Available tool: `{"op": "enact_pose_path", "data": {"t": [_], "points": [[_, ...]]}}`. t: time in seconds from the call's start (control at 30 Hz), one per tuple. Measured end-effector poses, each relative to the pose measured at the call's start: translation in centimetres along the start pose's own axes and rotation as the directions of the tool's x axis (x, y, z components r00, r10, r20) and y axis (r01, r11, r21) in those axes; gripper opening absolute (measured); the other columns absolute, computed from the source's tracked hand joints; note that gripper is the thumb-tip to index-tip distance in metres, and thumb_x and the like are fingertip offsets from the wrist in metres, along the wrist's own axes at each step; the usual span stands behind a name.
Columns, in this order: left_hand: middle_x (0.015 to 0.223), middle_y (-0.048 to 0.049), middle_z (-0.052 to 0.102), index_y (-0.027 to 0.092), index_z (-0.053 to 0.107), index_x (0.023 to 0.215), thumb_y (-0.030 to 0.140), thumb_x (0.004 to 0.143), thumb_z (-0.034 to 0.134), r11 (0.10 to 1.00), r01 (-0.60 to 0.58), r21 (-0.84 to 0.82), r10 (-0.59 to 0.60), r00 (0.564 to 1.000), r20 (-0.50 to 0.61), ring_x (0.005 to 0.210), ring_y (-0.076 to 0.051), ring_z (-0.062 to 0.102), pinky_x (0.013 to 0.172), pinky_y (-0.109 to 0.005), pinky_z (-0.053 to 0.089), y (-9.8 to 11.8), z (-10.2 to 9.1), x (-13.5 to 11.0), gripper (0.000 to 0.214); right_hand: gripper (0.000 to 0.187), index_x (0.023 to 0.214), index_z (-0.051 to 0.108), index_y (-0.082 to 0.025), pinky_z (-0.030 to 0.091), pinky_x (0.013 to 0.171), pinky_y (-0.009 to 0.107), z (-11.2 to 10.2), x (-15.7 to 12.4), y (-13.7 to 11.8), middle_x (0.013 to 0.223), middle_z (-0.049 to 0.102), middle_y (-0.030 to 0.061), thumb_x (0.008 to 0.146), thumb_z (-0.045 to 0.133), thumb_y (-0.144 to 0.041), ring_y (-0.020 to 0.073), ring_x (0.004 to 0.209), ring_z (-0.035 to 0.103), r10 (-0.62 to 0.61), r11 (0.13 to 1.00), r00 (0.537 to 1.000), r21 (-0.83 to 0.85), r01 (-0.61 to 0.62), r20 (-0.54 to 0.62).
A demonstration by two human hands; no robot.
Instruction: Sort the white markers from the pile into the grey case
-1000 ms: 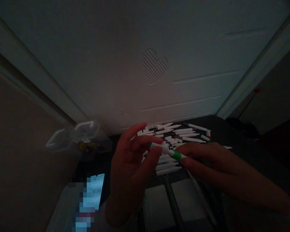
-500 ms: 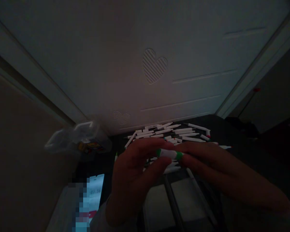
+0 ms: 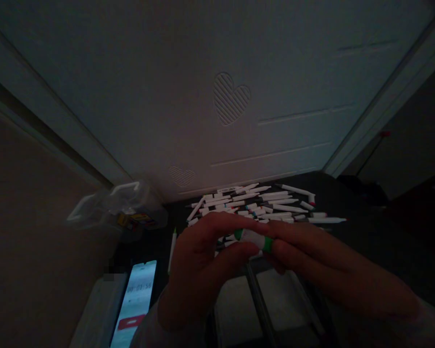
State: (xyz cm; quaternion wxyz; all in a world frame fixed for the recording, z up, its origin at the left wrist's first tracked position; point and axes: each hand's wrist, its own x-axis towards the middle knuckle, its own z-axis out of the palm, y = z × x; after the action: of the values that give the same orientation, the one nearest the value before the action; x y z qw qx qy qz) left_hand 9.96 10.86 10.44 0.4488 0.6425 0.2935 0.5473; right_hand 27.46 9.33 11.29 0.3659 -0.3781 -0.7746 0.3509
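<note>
Green-ended marker held crosswise in a two-handed pinch, at clock centre.
Nearest, 6 o'clock: two-part tray, below the hands, presumably for short reach. 8 o'clock: lit phone, face up, likely for reading. Centre: left hand pinches the marker's white section, thumb below, fingers above; right hand grips its green right end, probably to keep both ends aligned. Beyond, 12 o'clock: loose white markers, spread flat, seemingly for visibility. Between 9 and 10: clear plastic box, apparently out of the way.
</note>
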Motion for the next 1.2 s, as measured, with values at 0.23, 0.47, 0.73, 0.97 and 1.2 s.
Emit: {"op": "enact_pose_path", "data": {"t": [0.23,0.47,0.73,0.97,1.2], "points": [[0.088,0.0042,0.067,0.029,0.062,0.094,0.019,0.076,0.059,0.990,-0.003,0.142,0.005,1.000,-0.017,0.080,-0.011,0.062,0.074,-0.023,0.048,-0.4,0.0,0.2,0.020,0.037,0.124,0.047,-0.030,0.048,0.078,0.027,1.1,0.2,0.4,0.105,0.062,0.0025,0.088,0.040,-0.027,0.0151,0.092,0.057,0.090,0.992,0.996,0.088,-0.090,0.008],[0.108,-0.0003,0.062,0.029,0.056,0.111,0.021,0.082,0.051,0.960,-0.031,0.278,0.005,0.996,0.094,0.096,-0.015,0.058,0.086,-0.027,0.044,-0.5,0.3,0.2,0.031,0.033,0.121,0.049,-0.031,0.045,0.078,0.022,1.3,0.3,0.4,0.097,0.062,-0.0011,0.089,0.040,-0.029,0.0118,0.090,0.056,0.183,0.949,0.983,0.266,-0.170,-0.024],[0.114,-0.0007,0.059,0.028,0.053,0.114,0.018,0.081,0.052,0.957,-0.092,0.274,0.038,0.980,0.195,0.105,-0.015,0.054,0.089,-0.027,0.042,-0.7,0.5,0.0,0.035,0.035,0.118,0.052,-0.027,0.043,0.089,0.031,1.0,0.5,0.5,0.108,0.060,0.0026,0.089,0.036,-0.035,0.0169,0.104,0.053,0.064,0.970,0.998,0.234,-0.069,0.031],[0.124,-0.0006,0.052,0.029,0.051,0.118,0.018,0.079,0.054,0.949,-0.077,0.306,-0.019,0.954,0.300,0.116,-0.018,0.045,0.100,-0.031,0.035,-0.2,1.1,-0.3,0.041,0.025,0.075,0.057,-0.021,0.048,0.060,0.026,1.6,-0.2,2.0,0.071,0.056,0.0010,0.087,0.038,-0.030,0.0134,0.066,0.053,0.014,0.970,0.998,0.243,0.001,-0.061],[0.135,-0.0045,0.041,0.029,0.038,0.127,0.040,0.082,0.047,0.954,0.298,0.029,-0.293,0.908,0.299,0.121,-0.022,0.040,0.099,-0.038,0.036,-0.6,1.2,-0.3,0.048,0.035,0.061,0.048,-0.018,0.037,0.054,0.024,1.3,0.5,1.9,0.059,0.044,-0.0013,0.086,0.036,-0.039,0.0107,0.057,0.042,0.056,0.891,0.996,0.454,-0.022,-0.062]]}}
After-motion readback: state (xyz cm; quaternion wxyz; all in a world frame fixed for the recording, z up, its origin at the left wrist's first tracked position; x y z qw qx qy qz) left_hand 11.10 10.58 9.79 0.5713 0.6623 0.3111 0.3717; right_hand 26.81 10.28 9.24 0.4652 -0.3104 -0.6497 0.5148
